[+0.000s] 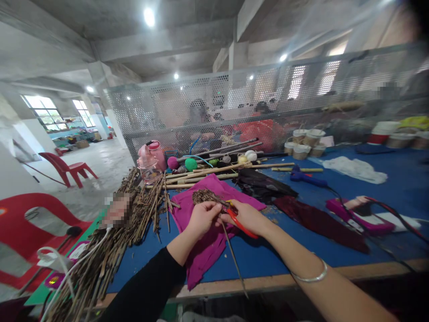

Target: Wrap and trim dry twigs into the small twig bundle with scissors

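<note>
My left hand pinches a thin dried stalk, whose long end slants down past the table's front edge. My right hand is wrapped round red-handled shears, their jaws near the stalk and partly hidden by the fingers. Just beyond my left hand, a brown cluster of dried plant heads lies over the magenta cloth. Both hands are close together above this cloth.
A large pile of dried stalks covers the left side. Behind the cloth lie bamboo sticks and yarn balls. Dark red fabric, a blue glue gun and cables are at right. A perforated metal screen stands behind.
</note>
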